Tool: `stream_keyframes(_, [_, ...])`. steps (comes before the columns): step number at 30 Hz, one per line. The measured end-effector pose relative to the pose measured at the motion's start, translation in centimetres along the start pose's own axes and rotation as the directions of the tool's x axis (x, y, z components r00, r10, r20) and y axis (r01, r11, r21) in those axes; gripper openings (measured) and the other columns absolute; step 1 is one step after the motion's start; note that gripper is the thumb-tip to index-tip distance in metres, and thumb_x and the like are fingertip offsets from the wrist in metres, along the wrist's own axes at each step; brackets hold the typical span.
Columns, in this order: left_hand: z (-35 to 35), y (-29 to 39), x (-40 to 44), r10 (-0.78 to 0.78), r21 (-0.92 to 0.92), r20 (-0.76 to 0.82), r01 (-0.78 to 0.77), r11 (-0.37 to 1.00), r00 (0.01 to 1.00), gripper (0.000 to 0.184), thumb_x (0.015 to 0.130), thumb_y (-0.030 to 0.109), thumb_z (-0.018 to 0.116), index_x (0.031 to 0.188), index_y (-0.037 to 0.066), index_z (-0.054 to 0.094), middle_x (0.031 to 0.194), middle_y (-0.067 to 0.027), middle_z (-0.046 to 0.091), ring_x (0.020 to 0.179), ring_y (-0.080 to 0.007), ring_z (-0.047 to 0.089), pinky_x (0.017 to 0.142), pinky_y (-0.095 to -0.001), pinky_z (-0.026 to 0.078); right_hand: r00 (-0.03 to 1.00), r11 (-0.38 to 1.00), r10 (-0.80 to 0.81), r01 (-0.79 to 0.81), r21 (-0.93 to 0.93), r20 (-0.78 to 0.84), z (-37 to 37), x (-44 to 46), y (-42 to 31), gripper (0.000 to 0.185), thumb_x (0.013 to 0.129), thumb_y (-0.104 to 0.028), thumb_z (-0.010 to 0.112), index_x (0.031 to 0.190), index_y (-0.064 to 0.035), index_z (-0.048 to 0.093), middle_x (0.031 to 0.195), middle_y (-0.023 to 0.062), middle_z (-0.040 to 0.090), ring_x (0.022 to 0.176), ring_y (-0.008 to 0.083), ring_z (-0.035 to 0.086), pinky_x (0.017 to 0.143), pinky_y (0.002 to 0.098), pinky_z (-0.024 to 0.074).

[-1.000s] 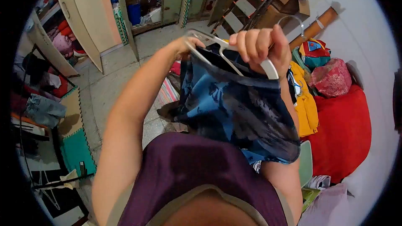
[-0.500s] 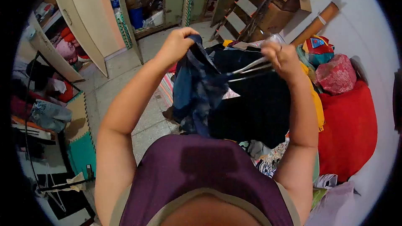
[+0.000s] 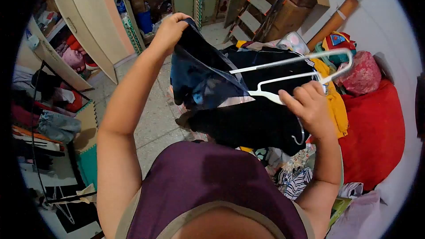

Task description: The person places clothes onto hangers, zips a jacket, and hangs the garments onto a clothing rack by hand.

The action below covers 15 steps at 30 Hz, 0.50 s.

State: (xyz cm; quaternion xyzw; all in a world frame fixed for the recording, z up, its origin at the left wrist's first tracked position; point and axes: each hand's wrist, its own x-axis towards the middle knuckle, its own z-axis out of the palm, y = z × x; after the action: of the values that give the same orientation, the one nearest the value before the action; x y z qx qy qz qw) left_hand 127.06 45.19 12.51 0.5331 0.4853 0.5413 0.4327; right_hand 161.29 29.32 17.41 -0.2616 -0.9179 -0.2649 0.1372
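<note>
My left hand [image 3: 170,33] is closed on the upper edge of a dark blue patterned garment [image 3: 195,79], which hangs open below it. A white plastic clothes hanger [image 3: 328,53] is gripped in my right hand [image 3: 310,104]. The hanger's left end reaches into the opening of the garment, where the cloth hides part of it. Its hook points downward, just below my right hand. Beneath both hands lies a black garment [image 3: 252,124] on a pile of clothes.
On the right are a yellow cloth [image 3: 334,106], a large red cloth bundle [image 3: 372,137] and a pink bundle [image 3: 361,73]. A stepladder [image 3: 261,2] leans near cardboard boxes [image 3: 287,17] at the back. Open cupboards [image 3: 88,13] and a clothes rack [image 3: 33,128] stand to the left.
My left hand has moved up and left, spreading the garment. My right hand has moved right and down, and the hanger is now drawn farther across, its frame plainly visible.
</note>
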Motion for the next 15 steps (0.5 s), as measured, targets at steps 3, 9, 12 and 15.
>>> stream_keyframes(3, [-1.0,-0.3,0.8,0.007,0.21,-0.001,-0.007,0.978,1.0,0.017,0.079,0.005,0.049,0.091,0.002,0.061,0.077,-0.0048,0.059,0.069,-0.0127,0.054,0.062,-0.0238,0.042,0.997,0.997,-0.071,0.071,-0.029,0.007,-1.9,-0.5,-2.0,0.033,0.068,-0.01,0.055,0.101,-0.0097,0.056,0.071,0.0027,0.042,0.066,0.0181,0.046,0.067,0.0336,0.0397])
stream_keyframes(9, [-0.1,-2.2,1.1,-0.054,0.346,0.21,-0.023,0.938,0.976,0.015,0.076,0.005,0.05,0.084,0.002,0.061,0.074,-0.0036,0.06,0.068,-0.0132,0.054,0.063,-0.0246,0.043,0.999,0.991,-0.019,0.015,-0.134,-0.031,-2.4,0.2,-1.2,0.038,0.067,-0.012,0.059,0.105,-0.0134,0.058,0.072,0.0011,0.04,0.068,0.0168,0.044,0.069,0.0331,0.039])
stream_keyframes(12, [1.3,-0.9,-0.4,-0.057,0.373,0.288,-0.057,0.926,0.956,0.018,0.074,0.0,0.047,0.086,0.002,0.06,0.077,-0.0036,0.059,0.07,-0.0118,0.055,0.066,-0.0252,0.044,0.969,0.977,-0.08,0.029,-0.211,-0.235,-2.5,-0.1,-1.5,0.04,0.066,-0.01,0.064,0.104,-0.0195,0.061,0.073,0.0009,0.041,0.069,0.0177,0.044,0.066,0.0339,0.0358])
stream_keyframes(15, [1.1,-1.4,-0.4,-0.069,0.33,0.283,-0.03,0.944,0.957,0.017,0.074,0.005,0.05,0.085,0.0,0.062,0.073,-0.0049,0.06,0.064,-0.0132,0.055,0.062,-0.0254,0.045,0.997,0.988,0.008,-0.02,-0.152,-0.08,-2.6,0.3,-0.1,0.035,0.069,-0.006,0.06,0.102,-0.0152,0.06,0.069,0.0014,0.039,0.065,0.0183,0.043,0.064,0.034,0.0382])
